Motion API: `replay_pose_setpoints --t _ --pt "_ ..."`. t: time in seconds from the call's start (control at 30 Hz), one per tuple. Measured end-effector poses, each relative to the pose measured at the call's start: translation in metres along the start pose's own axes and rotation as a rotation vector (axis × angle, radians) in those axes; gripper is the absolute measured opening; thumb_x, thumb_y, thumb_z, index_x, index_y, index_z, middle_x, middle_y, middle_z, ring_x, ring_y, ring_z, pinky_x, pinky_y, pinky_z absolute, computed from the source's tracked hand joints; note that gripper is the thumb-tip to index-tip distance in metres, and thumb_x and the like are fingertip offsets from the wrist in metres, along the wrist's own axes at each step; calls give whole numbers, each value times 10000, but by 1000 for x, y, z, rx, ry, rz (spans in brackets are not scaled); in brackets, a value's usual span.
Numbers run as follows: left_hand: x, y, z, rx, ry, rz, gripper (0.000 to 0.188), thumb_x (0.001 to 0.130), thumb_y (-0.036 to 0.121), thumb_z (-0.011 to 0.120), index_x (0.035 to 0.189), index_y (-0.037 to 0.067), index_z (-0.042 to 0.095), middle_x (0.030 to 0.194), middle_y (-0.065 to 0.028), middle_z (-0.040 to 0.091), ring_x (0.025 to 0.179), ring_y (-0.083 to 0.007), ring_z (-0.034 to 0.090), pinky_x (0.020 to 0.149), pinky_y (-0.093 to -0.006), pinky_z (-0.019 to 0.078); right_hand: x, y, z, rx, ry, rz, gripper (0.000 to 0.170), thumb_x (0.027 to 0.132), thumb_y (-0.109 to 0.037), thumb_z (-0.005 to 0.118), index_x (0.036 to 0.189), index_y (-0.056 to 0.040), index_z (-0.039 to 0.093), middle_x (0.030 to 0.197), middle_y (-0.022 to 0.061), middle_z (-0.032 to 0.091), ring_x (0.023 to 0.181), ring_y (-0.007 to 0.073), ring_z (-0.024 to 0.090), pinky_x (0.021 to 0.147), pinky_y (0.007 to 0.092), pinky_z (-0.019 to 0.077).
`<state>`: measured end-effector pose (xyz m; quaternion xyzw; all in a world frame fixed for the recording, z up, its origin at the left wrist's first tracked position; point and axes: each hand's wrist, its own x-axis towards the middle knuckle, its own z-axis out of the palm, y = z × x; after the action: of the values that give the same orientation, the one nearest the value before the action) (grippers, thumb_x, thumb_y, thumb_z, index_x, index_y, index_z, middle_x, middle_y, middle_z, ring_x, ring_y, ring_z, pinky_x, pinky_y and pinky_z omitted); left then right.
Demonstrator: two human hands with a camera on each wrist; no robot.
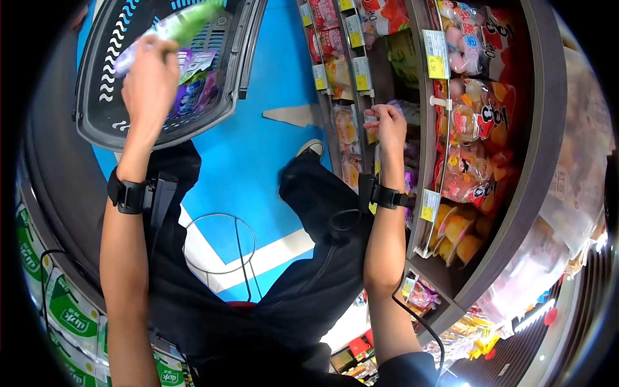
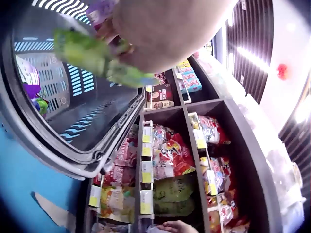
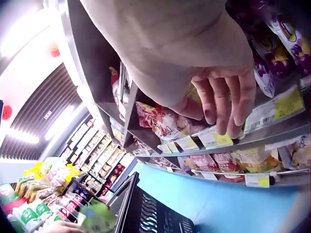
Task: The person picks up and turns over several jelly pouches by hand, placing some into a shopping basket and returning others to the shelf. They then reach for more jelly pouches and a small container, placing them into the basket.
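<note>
1. Grey-brown, wood-look shelving (image 1: 547,129), stacked with bagged goods, stands along the person's right side.
2. A black plastic basket with wavy slots (image 1: 93,77) sits ahead and to the left, blue floor (image 1: 277,51) showing between it and the shelving.
3. The bare left hand (image 1: 151,80) is over the basket — much the nearer of the two — with its fingers curled onto a packet.
4. The bare right hand (image 1: 387,129) is across at the shelving, fingers loosely bent and a little apart, with nothing that I can see between them.
5. The bright green, pillow-shaped plastic packet (image 1: 193,19) is in that left grip, above the basket's interior. From the fingers it reaches forward and rightward, its long axis slanting across the opening. It is blurred; a lilac patch shows by the fingers, and I can't tell whether that's the same packet.
6. Shiny purple plastic packets (image 1: 193,93) lie inside the basket, just right of the left hand and lower.
7. White-and-yellow paper price tags (image 3: 216,138) line the shelf edge, close by the right fingertips.
</note>
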<state>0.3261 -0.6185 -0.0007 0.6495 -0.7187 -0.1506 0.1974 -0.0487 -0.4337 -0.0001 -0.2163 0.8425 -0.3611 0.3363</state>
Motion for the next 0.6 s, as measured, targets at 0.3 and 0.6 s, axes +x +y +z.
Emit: replay_pose_setpoints --t 0.3,0.6 --pt "-48 39 38 142 -433 300 202 898 180 556 827 -9 566 805 -204 644 799 -402 628 702 -474 494 11 5 3 163 48 -97 167 919 -137 528 942 16 590 868 133 668 566 180 633 474 256 452" --pt "-47 76 27 -210 -523 320 305 945 239 520 764 -3 559 774 -187 600 728 -394 582 635 -453 478 76 -37 5 -623 497 -13 651 882 -412 549 1309 64 427 1193 251 597 1013 386 618 890 400 458"
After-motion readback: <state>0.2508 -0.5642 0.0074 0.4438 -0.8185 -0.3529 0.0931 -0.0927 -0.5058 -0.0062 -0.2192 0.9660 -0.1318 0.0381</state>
